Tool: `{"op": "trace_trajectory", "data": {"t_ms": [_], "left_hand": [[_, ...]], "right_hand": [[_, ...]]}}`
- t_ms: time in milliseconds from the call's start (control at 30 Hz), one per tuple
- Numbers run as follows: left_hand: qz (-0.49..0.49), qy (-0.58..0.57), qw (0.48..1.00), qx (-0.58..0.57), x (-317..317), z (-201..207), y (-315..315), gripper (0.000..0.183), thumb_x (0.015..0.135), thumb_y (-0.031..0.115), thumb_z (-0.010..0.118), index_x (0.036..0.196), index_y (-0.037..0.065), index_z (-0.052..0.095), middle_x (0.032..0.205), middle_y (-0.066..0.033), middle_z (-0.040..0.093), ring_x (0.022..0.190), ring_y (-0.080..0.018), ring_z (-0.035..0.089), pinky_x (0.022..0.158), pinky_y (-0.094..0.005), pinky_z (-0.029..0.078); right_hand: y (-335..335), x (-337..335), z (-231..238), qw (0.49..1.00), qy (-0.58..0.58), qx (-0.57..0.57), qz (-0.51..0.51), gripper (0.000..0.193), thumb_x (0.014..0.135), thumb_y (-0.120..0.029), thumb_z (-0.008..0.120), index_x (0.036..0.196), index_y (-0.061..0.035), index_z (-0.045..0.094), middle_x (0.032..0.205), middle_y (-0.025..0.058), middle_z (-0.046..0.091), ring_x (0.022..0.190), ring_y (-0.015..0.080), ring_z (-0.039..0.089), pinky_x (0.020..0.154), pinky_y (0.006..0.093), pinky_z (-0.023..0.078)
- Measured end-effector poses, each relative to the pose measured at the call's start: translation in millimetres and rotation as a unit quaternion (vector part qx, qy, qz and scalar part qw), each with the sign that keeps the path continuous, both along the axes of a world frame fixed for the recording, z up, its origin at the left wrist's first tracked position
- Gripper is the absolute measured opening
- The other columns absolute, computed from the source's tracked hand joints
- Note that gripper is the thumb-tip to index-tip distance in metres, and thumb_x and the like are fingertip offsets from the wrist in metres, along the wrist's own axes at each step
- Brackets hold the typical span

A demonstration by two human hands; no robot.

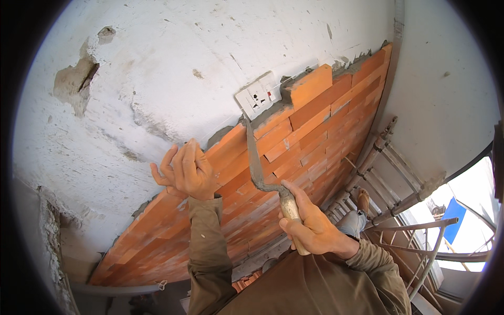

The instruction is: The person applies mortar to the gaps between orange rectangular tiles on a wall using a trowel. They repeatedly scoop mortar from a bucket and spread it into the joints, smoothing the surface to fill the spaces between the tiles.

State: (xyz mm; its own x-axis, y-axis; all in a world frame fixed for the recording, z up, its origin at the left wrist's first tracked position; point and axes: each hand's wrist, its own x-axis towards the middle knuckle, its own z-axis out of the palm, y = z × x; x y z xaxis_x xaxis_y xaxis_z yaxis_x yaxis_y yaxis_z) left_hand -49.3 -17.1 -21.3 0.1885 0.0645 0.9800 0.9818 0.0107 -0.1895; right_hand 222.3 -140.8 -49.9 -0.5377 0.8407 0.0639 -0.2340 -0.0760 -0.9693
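My right hand (315,226) is wrapped round the wooden handle of a mortar-smeared trowel (254,163). Its blade is seen nearly edge-on, with the tip at the brick edge just below a white wall socket (256,97). My left hand (187,170) is at the upper edge of the brick facing (315,142), its half-curled fingers apart and nothing visible in them. Whether its fingertips touch the wall I cannot tell. Grey mortar (273,114) lies along the top of the orange bricks, and one brick (311,85) stands higher, right of the socket.
Above the bricks rises a rough white wall (173,63) with a broken hole (79,84) at left. Metal scaffold frames (404,163) stand at right, by a bright opening with a blue panel (451,216). A person's bare foot (363,200) shows near the scaffold.
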Motion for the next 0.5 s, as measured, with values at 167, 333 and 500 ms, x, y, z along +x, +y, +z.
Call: {"op": "trace_trajectory", "data": {"t_ms": [167,333,500], "left_hand": [[0.023,0.002,1.000,-0.007,-2.6,-2.0,-3.6,0.013,0.088,0.012,0.082,0.096,0.021,0.079,0.085,0.0087,0.072,0.102,-0.0195,0.067,0.119,-0.0593,0.026],[0.020,0.005,1.000,-0.001,-1.0,-2.0,-1.4,0.013,0.088,0.012,0.082,0.096,0.021,0.078,0.087,0.0088,0.073,0.102,-0.0192,0.068,0.120,-0.0579,0.026],[0.023,0.007,1.000,-0.008,-2.9,-2.1,-4.4,0.014,0.087,0.011,0.082,0.096,0.022,0.078,0.086,0.0092,0.073,0.102,-0.0194,0.068,0.120,-0.0573,0.027]], "right_hand": [[10.9,22.9,25.2,0.996,0.008,-0.074,0.051,0.078,0.102,-0.016,0.053,0.161,0.0047,0.008,0.095,0.0094,0.058,0.072,0.0156,0.061,0.056,0.0318,0.054],[5.0,30.6,12.6,0.997,-0.042,0.020,0.058,0.076,0.102,-0.014,0.052,0.161,0.0047,0.008,0.086,0.0069,0.057,0.073,0.0142,0.062,0.055,0.0299,0.051],[-6.1,49.1,9.6,0.997,-0.029,-0.052,0.047,0.076,0.101,-0.012,0.054,0.161,0.0045,0.011,0.086,0.0055,0.057,0.069,0.0123,0.061,0.054,0.0291,0.050]]}}
